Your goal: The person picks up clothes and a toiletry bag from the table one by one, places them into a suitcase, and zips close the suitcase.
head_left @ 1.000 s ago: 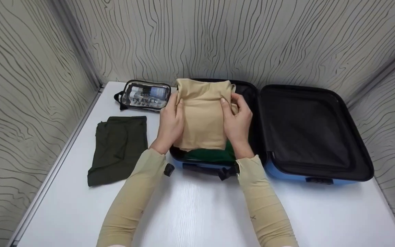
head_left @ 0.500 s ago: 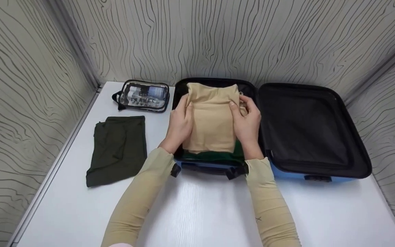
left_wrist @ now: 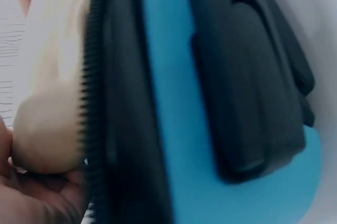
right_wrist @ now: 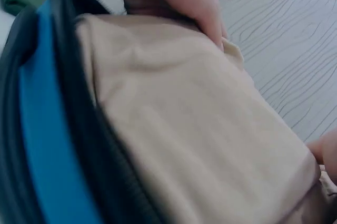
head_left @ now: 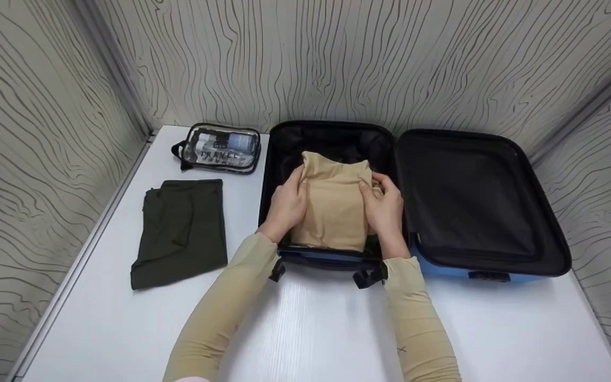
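A folded beige garment (head_left: 334, 215) lies low inside the near part of the open suitcase (head_left: 290, 142), with a black lining and blue shell. My left hand (head_left: 286, 206) holds its left edge, thumb on top and fingers behind. My right hand (head_left: 384, 209) pinches the opposite edge in the same way. In the right wrist view the beige cloth (right_wrist: 184, 113) spans between both hands, beside the zipper rim. The left wrist view shows the cloth (left_wrist: 50, 103) behind the zipper, partly cut off. What lies beneath the garment is mostly hidden.
The suitcase lid (head_left: 475, 196) lies unfolded to the right. Left of the case are a dark green folded garment (head_left: 181, 233) and, farther back, a clear travel pouch (head_left: 220, 148) with small bottles. A handle (head_left: 332, 262) and latches face the front. Patterned walls (head_left: 326, 58) enclose the white table.
Both hands have carried the beige garment rightward, then down and toward me into the suitcase. It now covers nearly all the green cloth seen beneath it before.
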A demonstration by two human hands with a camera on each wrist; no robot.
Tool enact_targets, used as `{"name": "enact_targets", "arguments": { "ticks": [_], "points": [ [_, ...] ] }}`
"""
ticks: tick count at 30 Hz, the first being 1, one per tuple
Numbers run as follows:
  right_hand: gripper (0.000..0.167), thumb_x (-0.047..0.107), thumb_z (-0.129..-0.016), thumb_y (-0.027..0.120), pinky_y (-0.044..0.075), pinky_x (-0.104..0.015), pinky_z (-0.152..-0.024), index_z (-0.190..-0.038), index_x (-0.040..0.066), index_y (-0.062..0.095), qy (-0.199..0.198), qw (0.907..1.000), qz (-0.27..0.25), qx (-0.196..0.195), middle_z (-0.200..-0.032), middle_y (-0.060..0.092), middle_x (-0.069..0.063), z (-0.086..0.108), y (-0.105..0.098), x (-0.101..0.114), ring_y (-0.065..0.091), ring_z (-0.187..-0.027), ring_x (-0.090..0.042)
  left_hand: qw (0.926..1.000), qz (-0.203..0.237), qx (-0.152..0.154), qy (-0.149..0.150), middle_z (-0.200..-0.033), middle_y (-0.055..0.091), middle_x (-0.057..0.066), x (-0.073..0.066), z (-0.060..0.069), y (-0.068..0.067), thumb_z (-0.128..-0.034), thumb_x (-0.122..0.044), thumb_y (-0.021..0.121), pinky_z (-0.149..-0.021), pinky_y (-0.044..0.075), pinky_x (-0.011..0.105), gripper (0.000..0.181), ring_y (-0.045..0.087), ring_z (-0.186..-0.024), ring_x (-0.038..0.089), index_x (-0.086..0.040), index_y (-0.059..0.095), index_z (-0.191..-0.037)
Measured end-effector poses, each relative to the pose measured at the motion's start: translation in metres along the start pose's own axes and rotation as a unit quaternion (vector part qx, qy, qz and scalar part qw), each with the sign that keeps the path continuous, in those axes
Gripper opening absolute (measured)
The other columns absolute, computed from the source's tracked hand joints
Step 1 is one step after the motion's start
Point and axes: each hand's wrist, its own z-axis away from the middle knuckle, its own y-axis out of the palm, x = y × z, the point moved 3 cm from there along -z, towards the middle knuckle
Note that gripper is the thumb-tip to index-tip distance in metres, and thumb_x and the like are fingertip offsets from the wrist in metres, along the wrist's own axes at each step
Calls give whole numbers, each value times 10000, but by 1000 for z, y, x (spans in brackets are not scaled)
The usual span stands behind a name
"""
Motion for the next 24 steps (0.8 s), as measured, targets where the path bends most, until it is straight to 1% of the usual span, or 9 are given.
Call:
{"name": "enact_targets", "arguments": {
  "ticks": [3, 6, 9, 12, 14, 16, 19, 22, 24],
  "points": [
    [480, 321, -983, 684, 410, -464, -1031, -1410, 119, 593, 269, 9988, 179, 355, -1332, 605, -131, 5, 3, -11, 554, -1204, -308, 9974, -213, 564, -392, -1382, 590, 220, 5, 3, 4, -1081, -259, 498, -969, 497, 487, 522, 630, -1148, 395, -114, 396, -1572],
    [685, 387, -945, 722, 353, -493, -1098, -1510, 94, 469, 408, 9949, 453, 801, -1487, 471, -181, 9, 3, -18, 445, -1344, -351, 9885, -362, 1252, -771, -1434, 531, 255, 7, 8, 5, -1053, -349, 547, -1006, 475, 468, 672, 588, -1217, 390, -85, 282, -1611],
    [888, 453, -901, 760, 300, -507, -1139, -1582, 82, 328, 493, 9885, 760, 1214, -1569, 351, -209, 13, 0, -21, 343, -1423, -375, 9811, -345, 1711, -837, -1505, 445, 264, 6, 12, 3, -1026, -382, 595, -1067, 424, 455, 813, 507, -1315, 380, -63, 157, -1631],
    [1005, 517, -883, 753, 269, -525, -1153, -1611, 59, 233, 548, 9797, 1163, 1539, -1581, 309, -232, 15, -4, -24, 302, -1441, -398, 9787, -378, 1904, -664, -1553, 381, 249, 6, 16, -1, -1016, -358, 627, -1114, 372, 452, 831, 423, -1388, 369, -92, 147, -1640],
    [1025, 550, -897, 717, 254, -543, -1157, -1611, 20, 208, 554, 9717, 1474, 1761, -1579, 299, -258, 17, -6, -26, 289, -1443, -421, 9766, -541, 2008, -543, -1564, 371, 233, 6, 18, -1, -1023, -341, 625, -1135, 344, 448, 772, 380, -1419, 356, -103, 216, -1633],
    [1003, 560, -927, 668, 247, -557, -1159, -1591, -45, 220, 481, 9616, 1819, 2000, -1568, 300, -299, 19, -6, -28, 287, -1439, -449, 9736, -774, 2098, -467, -1546, 402, 229, 8, 19, 0, -1031, -334, 615, -1138, 341, 440, 696, 378, -1419, 346, -92, 310, -1607],
    [908, 523, -981, 607, 305, -574, -1123, -1537, -123, 292, 276, 9466, 2279, 2262, -1507, 353, -354, 23, -4, -31, 356, -1386, -484, 9661, -1111, 2294, -405, -1523, 436, 229, 11, 22, 6, -1039, -323, 588, -1142, 337, 425, 630, 379, -1417, 343, -38, 388, -1564],
    [810, 476, -1005, 595, 409, -584, -1027, -1479, -148, 391, 104, 9356, 2650, 2331, -1394, 445, -359, 25, -3, -32, 484, -1254, -498, 9611, -1294, 2408, -408, -1520, 424, 249, 14, 23, 12, -1037, -302, 565, -1130, 354, 427, 623, 393, -1402, 363, -12, 384, -1558],
    [746, 460, -999, 611, 471, -575, -937, -1438, -126, 470, 80, 9308, 2837, 2304, -1295, 499, -316, 26, -2, -33, 563, -1122, -481, 9601, -1363, 2406, -424, -1509, 414, 272, 14, 23, 15, -1027, -283, 562, -1103, 388, 438, 632, 434, -1363, 388, -12, 369, -1565]
  ]
}}
